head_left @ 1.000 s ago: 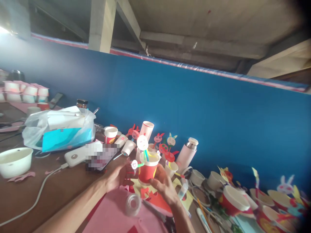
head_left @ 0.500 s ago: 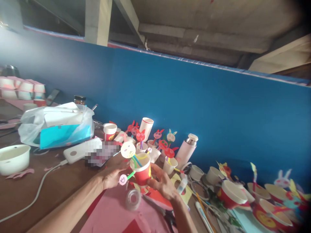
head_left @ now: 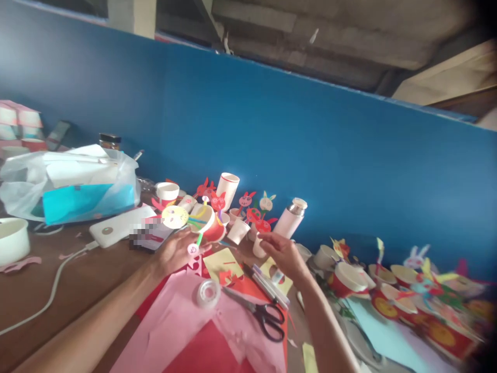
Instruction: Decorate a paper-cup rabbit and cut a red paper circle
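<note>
Head view: tilted red paper cup (head_left: 204,228) with coloured plastic straws (head_left: 196,221) and round yellow paper face (head_left: 171,216) held above pink paper sheet (head_left: 171,316), centre of frame. Risk: one-hand hold only, cup tipping further, straws slipping out, paper face catching on white paper cup (head_left: 238,231). Left hand (head_left: 174,253) reaching in from lower left, half-closed, holding cup from below. Right hand (head_left: 281,251) reaching in from lower right, open, fingers loosely spread, holding nothing, apart from cup.
</note>
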`<action>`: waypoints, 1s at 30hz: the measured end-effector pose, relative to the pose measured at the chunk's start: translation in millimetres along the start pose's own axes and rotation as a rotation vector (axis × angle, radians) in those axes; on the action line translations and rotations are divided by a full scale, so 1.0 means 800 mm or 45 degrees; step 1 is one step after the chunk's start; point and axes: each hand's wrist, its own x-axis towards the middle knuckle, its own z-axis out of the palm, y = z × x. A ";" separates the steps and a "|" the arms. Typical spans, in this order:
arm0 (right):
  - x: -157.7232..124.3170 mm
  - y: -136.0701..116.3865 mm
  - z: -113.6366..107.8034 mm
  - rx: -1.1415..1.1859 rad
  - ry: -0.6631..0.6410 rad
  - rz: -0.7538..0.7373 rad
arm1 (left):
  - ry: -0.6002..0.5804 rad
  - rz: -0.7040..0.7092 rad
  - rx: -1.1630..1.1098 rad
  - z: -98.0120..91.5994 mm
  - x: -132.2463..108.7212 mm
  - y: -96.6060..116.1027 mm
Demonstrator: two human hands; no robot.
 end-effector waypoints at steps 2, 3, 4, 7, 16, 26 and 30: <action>-0.019 0.010 -0.021 -0.154 0.049 0.092 | -0.106 -0.012 -0.267 -0.001 0.003 0.002; -0.033 0.016 -0.027 -0.238 0.062 0.141 | -0.130 -0.024 -0.341 -0.001 0.004 0.002; -0.048 0.022 -0.031 -0.322 0.074 0.188 | -0.138 -0.034 -0.402 -0.001 0.004 0.003; -0.094 0.041 -0.035 -0.557 0.096 0.326 | -0.125 -0.038 -0.466 0.001 0.004 0.005; -0.141 0.044 -0.026 -0.820 0.026 0.511 | -0.066 0.084 -0.463 0.023 -0.012 0.012; -0.151 0.071 0.034 -1.010 -0.253 0.106 | -0.277 0.043 -0.611 0.003 -0.004 0.007; -0.145 0.093 0.034 -1.017 -0.290 -0.010 | -0.367 0.153 -0.541 0.005 -0.007 0.010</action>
